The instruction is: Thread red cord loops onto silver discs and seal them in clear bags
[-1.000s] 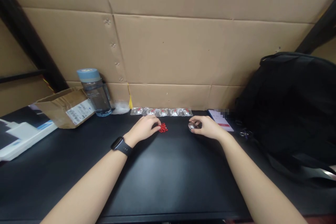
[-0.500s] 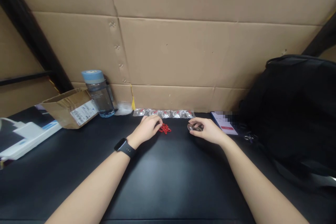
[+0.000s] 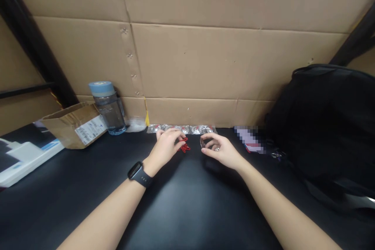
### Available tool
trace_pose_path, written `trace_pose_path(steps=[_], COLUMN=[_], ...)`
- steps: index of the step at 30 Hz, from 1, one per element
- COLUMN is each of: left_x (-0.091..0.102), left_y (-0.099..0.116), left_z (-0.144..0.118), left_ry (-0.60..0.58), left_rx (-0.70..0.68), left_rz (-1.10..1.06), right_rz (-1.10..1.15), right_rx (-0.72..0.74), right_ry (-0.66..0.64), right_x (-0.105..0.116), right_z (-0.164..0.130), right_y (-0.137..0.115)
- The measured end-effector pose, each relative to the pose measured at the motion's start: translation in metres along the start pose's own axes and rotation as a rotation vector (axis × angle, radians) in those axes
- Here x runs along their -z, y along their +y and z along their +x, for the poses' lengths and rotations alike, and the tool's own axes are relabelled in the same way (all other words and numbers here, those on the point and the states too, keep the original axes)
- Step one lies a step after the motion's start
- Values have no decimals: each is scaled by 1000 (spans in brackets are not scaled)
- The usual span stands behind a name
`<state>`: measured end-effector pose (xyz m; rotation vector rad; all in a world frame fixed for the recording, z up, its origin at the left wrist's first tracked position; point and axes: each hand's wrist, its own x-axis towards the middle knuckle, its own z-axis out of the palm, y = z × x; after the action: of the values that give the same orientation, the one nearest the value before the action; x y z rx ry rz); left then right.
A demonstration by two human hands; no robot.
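Observation:
My left hand (image 3: 168, 144), with a dark watch on its wrist, is closed in a pinch at a small tangle of red cord (image 3: 185, 148). A red strand comes out at its fingertips. To the right, my right hand (image 3: 219, 149) holds a round shiny disc (image 3: 202, 143) on edge between thumb and fingers. Another small shiny piece shows inside the curl of that hand, too small to make out. Behind both hands lies a row of several round discs in clear wrappers (image 3: 196, 129), with red marks on them; my left hand covers part of the row.
At the left stand a water bottle (image 3: 109, 111), a brown paper bag (image 3: 74, 125) and a white power strip (image 3: 27, 164). A partly blurred phone (image 3: 249, 140) and a black backpack (image 3: 325, 125) are at the right. A cardboard wall (image 3: 199, 66) closes off the back of the black table (image 3: 178, 211).
My right hand has moved left toward the red cord and turned the disc more on edge. My left hand's fingertips have lifted a red strand from the tangle. The view has shifted slightly.

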<state>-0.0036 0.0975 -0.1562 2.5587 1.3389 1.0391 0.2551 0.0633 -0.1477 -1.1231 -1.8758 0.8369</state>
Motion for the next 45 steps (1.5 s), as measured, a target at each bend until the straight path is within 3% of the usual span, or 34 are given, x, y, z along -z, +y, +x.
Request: trace_pose_path(steps=[6, 19, 45], left_x=[0, -2, 9], left_y=[9, 38, 48], left_z=[-1, -11, -13], left_ry=[14, -23, 20], left_rx=[-4, -81, -131], left_rz=[-13, -42, -4], right_rz=[83, 238, 487], right_rx=[58, 111, 94], right_ry=[125, 160, 52], right_x=[-16, -33, -39], right_z=[-1, -6, -8], right_y=[-2, -6, -8])
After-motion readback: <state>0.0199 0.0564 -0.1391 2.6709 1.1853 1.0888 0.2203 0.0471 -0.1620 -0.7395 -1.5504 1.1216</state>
